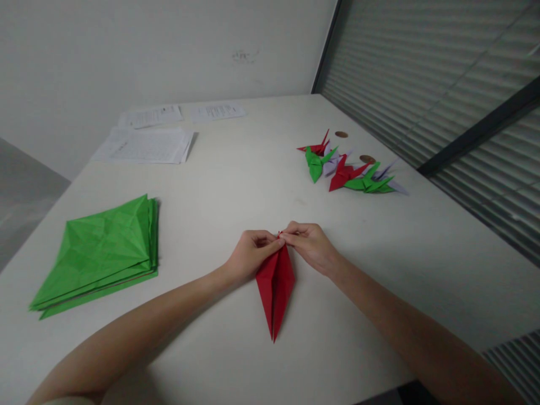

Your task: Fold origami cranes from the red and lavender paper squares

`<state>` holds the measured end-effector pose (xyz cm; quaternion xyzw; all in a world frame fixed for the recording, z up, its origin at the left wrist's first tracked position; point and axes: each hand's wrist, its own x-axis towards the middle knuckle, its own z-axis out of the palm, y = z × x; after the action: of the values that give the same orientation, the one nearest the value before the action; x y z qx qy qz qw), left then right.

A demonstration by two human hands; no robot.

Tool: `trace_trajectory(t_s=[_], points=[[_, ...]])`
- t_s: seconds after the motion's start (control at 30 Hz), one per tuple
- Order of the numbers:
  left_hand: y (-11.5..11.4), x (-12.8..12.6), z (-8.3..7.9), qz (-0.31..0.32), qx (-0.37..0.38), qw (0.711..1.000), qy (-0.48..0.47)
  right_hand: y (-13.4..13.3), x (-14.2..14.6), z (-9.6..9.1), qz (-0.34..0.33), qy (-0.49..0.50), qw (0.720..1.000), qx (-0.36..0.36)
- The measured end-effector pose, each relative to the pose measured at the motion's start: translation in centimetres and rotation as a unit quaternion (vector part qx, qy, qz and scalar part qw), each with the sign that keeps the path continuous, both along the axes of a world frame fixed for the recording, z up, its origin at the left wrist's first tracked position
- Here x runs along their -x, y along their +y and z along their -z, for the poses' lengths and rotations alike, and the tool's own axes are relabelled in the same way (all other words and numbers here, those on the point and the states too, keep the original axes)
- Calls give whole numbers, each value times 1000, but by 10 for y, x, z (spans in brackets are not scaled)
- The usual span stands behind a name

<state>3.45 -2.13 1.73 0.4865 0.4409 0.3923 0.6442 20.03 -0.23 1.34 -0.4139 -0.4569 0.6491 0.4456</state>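
A red sheet of origami paper (276,284), folded into a long diamond, lies on the table in front of me. Its lower half is split down the middle into two narrow points facing me. At its far tip my left hand (255,250) pinches the paper from the left, thumb on top. My right hand (310,243) grips the same tip from the right, its thumb and fingertips meeting the left thumb. The fingertips cover most of the tip, with only a small bit of red showing beyond them.
Left of me is a stack of creased green paper (109,236). Several folded paper cranes, including a red crane (343,173) and a green crane (371,181), sit at the back right near two brown discs (367,160). Printed sheets (145,146) lie back left. Window blinds (422,84) border the right side.
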Motion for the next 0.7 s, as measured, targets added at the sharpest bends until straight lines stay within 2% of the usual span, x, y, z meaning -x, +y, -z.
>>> trace_trajectory(t_s=[0.3, 0.7], points=[[0, 0, 0, 17, 11, 1000, 14, -4, 6, -2, -5, 51, 998, 33], [-1, -1, 1, -1, 5, 1000, -7, -6, 8, -4, 5, 79, 996, 45]])
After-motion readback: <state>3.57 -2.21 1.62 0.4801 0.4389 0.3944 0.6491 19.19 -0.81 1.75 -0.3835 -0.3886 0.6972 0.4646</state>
